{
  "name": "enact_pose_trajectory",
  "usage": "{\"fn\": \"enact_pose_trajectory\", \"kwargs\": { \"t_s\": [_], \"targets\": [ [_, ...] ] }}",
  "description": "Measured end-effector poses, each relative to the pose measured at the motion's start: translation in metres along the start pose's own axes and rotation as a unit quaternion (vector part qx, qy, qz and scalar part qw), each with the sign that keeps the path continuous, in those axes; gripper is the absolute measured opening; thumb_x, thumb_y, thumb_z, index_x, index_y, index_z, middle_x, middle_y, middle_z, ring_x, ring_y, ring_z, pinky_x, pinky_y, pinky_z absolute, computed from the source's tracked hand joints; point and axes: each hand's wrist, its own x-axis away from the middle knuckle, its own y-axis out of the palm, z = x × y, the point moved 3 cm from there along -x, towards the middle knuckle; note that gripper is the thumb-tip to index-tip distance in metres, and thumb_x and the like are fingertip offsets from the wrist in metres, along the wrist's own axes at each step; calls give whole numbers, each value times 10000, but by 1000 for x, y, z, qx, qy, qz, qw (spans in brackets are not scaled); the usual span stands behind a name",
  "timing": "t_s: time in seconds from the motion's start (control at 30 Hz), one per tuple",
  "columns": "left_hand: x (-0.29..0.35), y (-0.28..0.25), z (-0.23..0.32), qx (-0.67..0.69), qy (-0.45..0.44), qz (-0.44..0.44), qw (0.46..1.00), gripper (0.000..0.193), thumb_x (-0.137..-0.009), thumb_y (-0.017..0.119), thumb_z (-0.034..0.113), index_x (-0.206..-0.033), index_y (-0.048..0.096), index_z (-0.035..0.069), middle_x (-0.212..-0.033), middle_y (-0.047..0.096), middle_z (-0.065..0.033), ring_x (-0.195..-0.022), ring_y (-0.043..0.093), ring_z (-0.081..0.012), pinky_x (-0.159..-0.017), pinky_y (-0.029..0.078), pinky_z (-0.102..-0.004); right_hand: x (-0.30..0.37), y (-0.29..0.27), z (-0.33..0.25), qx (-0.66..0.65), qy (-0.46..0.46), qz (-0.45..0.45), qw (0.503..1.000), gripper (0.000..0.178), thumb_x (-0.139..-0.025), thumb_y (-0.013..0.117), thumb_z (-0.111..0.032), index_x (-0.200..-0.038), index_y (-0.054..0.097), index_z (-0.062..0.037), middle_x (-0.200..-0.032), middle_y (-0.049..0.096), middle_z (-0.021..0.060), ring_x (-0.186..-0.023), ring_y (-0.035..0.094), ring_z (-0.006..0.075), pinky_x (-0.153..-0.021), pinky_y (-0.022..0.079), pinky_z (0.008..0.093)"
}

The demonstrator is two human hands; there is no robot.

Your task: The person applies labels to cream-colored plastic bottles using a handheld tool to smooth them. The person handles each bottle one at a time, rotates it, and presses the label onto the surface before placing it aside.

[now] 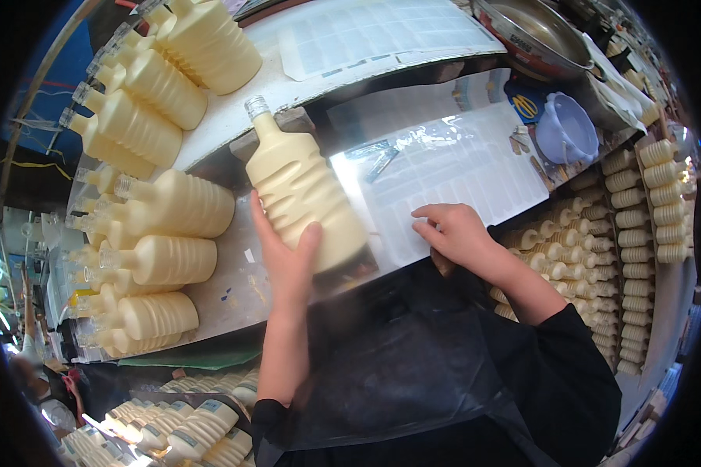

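Observation:
A cream-coloured bottle [308,194] with a clear threaded neck and wavy grooves lies tilted on the work table, its neck pointing away from me. My left hand [284,253] is closed round its lower left side, thumb over the front. To the right of the bottle lies a sheet of clear labels [475,167] on a shiny backing. My right hand [459,237] hovers at the sheet's near edge. Its index finger and thumb reach left with a small gap between them, and nothing shows in that gap. The other fingers are curled and partly hidden.
Several similar bottles [175,206] crowd the left side, more [206,47] on the raised white shelf. Another label sheet [382,39] lies there. A lilac plastic basin [566,128] and a metal pan [533,35] stand at far right. Stacked bottles [572,261] fill the right.

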Motion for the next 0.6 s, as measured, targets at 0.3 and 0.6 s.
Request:
{"fn": "enact_pose_trajectory", "kwargs": {
  "t_s": [0.3,0.6],
  "targets": [
    [12,-4,-13,-14,30,13,999,911,-890,669,211,-1643,186,38,-1615,329,-222,-1474,362,-335,-1226,259,-429,7,-23,37,129,-29,170,977,318,-892,721,-224,-1153,726,-42,-905,731,155,-786,708,343,-710,566,433],
    [15,1,-10,-27,37,20,999,899,-904,653,260,-1640,193,25,-1611,338,-219,-1471,364,-329,-1223,257,-425,-61,-64,103,232,122,134,956,599,-895,682,-238,-1429,515,-26,-1161,689,232,-1035,680,403,-894,546,493]
  ]
}}
